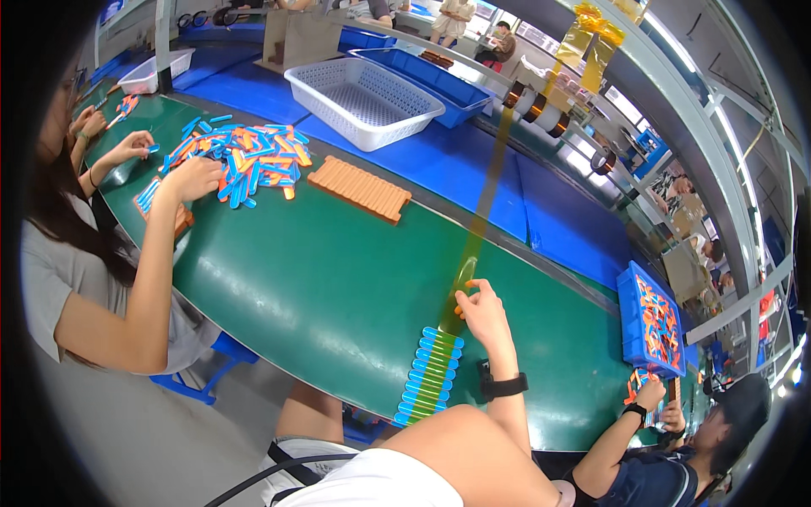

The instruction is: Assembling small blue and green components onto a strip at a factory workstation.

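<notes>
My right hand [485,314], with a black band on its wrist, is at a long strip of clear amber tape [481,215]. Its thumb and fingers close on the tape's edge, and the fingertips look orange there. Below the hand, the tape runs over a row of blue sticks [431,372] lying side by side near the table's front edge. Upward, the strip reaches a roll [513,95] on an overhead bar. My bare upper arm and white sleeve cover part of the lower middle. My left hand is not in view.
On the green table [329,279] lie a grooved orange-brown rack [359,188] and a pile of blue and orange sticks [253,160]. A white basket [363,101] stands behind, a blue crate of pieces [655,317] at right. Co-workers' hands [193,179] work at left and right.
</notes>
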{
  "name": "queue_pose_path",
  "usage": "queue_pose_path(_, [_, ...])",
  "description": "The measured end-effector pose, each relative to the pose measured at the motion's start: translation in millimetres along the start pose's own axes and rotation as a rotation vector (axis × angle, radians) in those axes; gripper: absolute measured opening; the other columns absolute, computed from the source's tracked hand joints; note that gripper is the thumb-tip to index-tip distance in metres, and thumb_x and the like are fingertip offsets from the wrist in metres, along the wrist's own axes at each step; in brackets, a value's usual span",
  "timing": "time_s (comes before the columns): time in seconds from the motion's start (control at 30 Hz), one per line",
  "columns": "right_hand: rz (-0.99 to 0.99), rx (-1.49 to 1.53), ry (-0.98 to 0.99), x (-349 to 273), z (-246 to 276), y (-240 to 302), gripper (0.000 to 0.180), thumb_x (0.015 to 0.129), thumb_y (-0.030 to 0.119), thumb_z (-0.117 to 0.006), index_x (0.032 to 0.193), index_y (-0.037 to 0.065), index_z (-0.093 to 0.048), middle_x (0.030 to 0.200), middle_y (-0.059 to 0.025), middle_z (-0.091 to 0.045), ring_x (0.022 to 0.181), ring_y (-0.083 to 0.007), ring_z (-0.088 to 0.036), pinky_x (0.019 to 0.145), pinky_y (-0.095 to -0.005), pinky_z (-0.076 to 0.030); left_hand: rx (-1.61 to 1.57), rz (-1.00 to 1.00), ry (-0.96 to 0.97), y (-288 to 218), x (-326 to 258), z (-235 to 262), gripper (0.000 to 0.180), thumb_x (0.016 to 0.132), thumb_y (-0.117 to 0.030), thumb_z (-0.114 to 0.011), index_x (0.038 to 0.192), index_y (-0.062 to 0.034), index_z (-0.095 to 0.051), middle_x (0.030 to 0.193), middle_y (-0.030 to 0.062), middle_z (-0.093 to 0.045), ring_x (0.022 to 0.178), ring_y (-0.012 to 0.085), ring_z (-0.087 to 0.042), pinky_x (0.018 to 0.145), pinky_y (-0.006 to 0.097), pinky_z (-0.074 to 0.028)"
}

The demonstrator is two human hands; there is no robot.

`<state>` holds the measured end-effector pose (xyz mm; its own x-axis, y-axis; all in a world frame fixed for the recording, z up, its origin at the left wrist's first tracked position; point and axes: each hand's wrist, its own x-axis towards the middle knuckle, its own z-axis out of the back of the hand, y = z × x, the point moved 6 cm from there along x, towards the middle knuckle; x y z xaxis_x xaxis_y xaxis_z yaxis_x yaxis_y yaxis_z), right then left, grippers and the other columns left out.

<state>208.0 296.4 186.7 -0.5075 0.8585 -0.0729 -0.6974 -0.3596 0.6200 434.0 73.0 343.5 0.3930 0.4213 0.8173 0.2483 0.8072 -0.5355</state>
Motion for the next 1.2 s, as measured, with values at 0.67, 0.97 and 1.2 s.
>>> queue_pose_path(0.67, [-0.094,1.086,0.272,-25,28,-4,0.037,0.084,0.014,-0.051,0.115,-0.002,-0.041,0.103,-0.0148,-0.055,0.091,-0.0208,-0.056,0.074,-0.0303,-0.046,0.063,0.654,-0.163,57,-82,232,0.020,0.084,-0.015,-0.053,0.099,-0.0030,-0.052,0.088,0.0056,-0.060,0.080,0.0144,-0.056,0.071,0.027,-0.044])
queue_pose_path(0.97, [-0.146,0.947,0.086,8,44,-72,0.021,0.085,0.009,-0.046,0.101,-0.004,-0.049,0.087,-0.0115,-0.058,0.069,-0.0166,-0.059,0.062,-0.0259,-0.048,-0.276,1.153,-0.592,109,-200,353,0.023,0.089,-0.019,-0.043,0.093,0.0011,-0.053,0.082,0.0089,-0.058,0.080,0.0164,-0.056,0.073,0.027,-0.045])
queue_pose_path(1.2, [0.189,0.359,-0.117,12,44,-56,0.010,0.082,0.006,-0.052,0.088,0.000,-0.056,0.075,-0.0052,-0.056,0.052,-0.0100,-0.053,0.048,-0.0239,-0.042,-0.578,1.047,-0.750,125,-232,382,0.020,0.087,-0.016,-0.046,0.091,0.0010,-0.054,0.080,0.0078,-0.058,0.076,0.0174,-0.057,0.069,0.028,-0.047])
